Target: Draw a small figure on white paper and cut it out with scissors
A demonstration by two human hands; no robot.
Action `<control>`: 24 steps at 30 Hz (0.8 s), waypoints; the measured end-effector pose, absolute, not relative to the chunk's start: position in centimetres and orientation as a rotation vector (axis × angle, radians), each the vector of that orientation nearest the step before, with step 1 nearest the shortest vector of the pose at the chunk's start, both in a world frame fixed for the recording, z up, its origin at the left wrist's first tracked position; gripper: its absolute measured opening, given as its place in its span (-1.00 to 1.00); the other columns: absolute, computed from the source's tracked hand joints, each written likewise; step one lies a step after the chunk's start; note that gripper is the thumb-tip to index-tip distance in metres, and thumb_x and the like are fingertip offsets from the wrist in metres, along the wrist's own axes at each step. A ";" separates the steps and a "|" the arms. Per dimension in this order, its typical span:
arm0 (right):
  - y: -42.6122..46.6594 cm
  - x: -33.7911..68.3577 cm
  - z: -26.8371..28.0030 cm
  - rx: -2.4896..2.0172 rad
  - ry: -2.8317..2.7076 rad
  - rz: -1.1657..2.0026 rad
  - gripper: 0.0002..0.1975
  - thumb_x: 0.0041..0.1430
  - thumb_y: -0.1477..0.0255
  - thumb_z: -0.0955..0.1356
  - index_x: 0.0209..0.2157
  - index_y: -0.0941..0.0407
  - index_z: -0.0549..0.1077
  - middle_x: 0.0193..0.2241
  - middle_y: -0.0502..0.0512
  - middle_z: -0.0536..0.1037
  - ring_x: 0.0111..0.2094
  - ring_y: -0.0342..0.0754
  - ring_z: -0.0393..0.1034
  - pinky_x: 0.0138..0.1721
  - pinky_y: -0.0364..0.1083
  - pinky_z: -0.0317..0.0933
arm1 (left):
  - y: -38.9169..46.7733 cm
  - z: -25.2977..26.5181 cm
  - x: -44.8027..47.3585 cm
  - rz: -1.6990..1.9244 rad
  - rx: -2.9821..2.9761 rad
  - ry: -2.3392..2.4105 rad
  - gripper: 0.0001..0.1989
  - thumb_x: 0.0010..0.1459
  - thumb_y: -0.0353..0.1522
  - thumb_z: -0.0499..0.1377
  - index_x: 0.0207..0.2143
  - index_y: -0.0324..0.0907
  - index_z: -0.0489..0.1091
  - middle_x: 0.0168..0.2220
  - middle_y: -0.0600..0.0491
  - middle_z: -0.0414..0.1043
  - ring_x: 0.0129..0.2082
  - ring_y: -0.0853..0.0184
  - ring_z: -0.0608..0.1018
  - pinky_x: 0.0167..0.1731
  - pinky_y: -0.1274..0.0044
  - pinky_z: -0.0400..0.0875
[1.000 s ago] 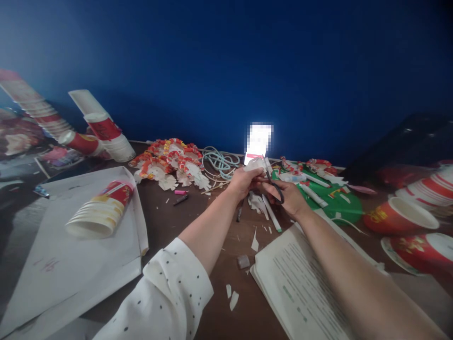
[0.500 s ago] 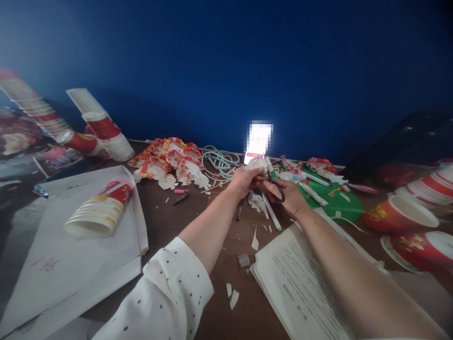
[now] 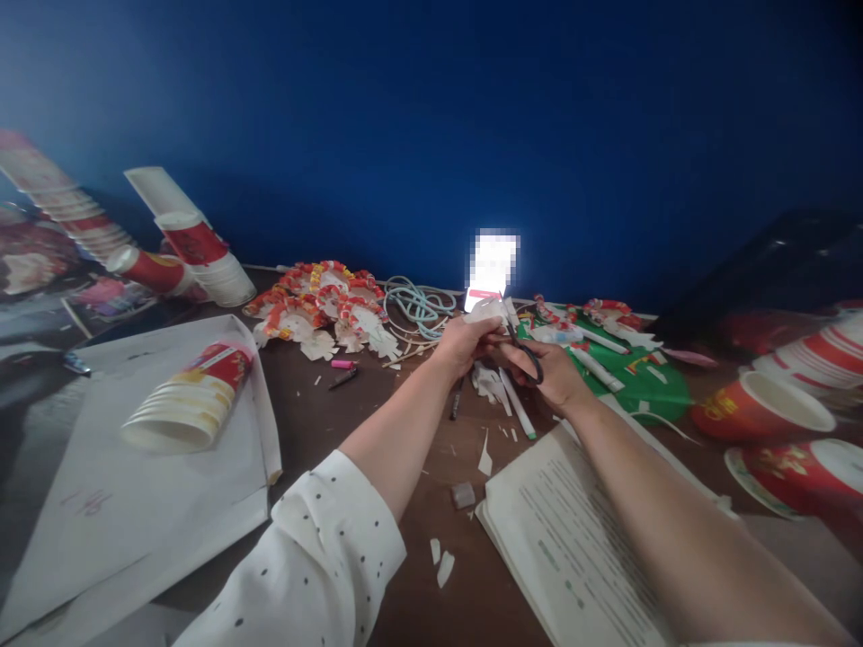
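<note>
My left hand [image 3: 467, 341] is closed on a white paper piece [image 3: 486, 310], thumb on top. My right hand [image 3: 545, 370] grips black-handled scissors [image 3: 531, 359], with the blades pointing up and away beside the paper. Both hands nearly touch above the table, in front of a lit phone screen [image 3: 492, 270]. Paper scraps [image 3: 486, 382] and a white marker with a green end [image 3: 518, 406] lie just below the hands. The exact spot where blades and paper meet is too small to make out.
Stacked paper cups [image 3: 192, 395] lie on a white sheet [image 3: 135, 530] at left. Red-and-white cut paper pieces [image 3: 330, 310] are heaped behind, beside a pale blue cord [image 3: 419, 305]. Printed pages [image 3: 573, 539] sit under my right forearm. More cups [image 3: 761, 404] stand at right.
Hardly anything differs. The hands stay in the same place, and the paper and scissor blades between them have shifted very slightly.
</note>
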State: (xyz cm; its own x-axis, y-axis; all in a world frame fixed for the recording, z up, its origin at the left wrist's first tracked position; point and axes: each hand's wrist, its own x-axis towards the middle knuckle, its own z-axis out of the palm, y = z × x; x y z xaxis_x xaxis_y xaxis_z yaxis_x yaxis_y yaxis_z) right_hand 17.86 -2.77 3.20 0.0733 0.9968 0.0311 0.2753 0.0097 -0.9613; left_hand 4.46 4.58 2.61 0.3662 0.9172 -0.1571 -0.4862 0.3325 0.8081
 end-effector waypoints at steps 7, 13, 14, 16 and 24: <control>-2.7 17.9 3.0 -1.457 -1.343 0.990 -0.64 -0.03 0.07 0.46 -0.42 0.10 0.54 -0.66 -0.07 0.36 -0.61 -0.16 0.17 -0.56 -0.13 0.04 | 4.5 2.7 4.4 1.008 0.761 0.701 -0.90 0.00 -0.48 0.30 -0.45 -0.33 0.42 -0.53 0.02 0.46 -0.65 0.55 0.39 -0.65 0.67 0.23; -2.5 18.5 2.6 -1.468 -1.437 0.956 -0.60 0.02 0.03 0.42 -0.55 0.08 0.45 -0.69 -0.04 0.35 -0.60 -0.13 0.18 -0.55 -0.11 0.03 | 4.2 3.1 4.4 0.993 0.776 0.717 -0.90 -0.01 -0.49 0.30 -0.46 -0.31 0.42 -0.56 0.04 0.45 -0.66 0.55 0.36 -0.65 0.66 0.20; -2.5 18.5 2.6 -1.464 -1.443 0.955 -0.60 0.02 0.02 0.42 -0.56 0.08 0.45 -0.68 -0.04 0.35 -0.60 -0.13 0.18 -0.55 -0.11 0.03 | 4.2 3.1 4.4 0.992 0.772 0.719 -0.91 0.00 -0.49 0.30 -0.46 -0.31 0.42 -0.56 0.04 0.45 -0.66 0.55 0.35 -0.64 0.65 0.21; -2.5 18.4 2.8 -1.460 -1.441 0.955 -0.59 0.01 0.01 0.42 -0.54 0.08 0.45 -0.68 -0.04 0.35 -0.60 -0.13 0.19 -0.55 -0.11 0.03 | 4.2 3.1 4.4 0.991 0.771 0.714 -0.93 0.02 -0.50 0.28 -0.45 -0.30 0.42 -0.54 0.02 0.47 -0.66 0.54 0.36 -0.64 0.65 0.21; -2.8 17.8 3.2 -1.426 -1.352 0.991 -0.59 -0.04 0.04 0.46 -0.57 0.10 0.41 -0.65 -0.05 0.35 -0.61 -0.17 0.17 -0.57 -0.13 0.04 | 4.3 3.0 4.4 0.994 0.776 0.703 -0.90 0.00 -0.48 0.30 -0.45 -0.33 0.42 -0.54 0.03 0.46 -0.65 0.56 0.35 -0.64 0.66 0.20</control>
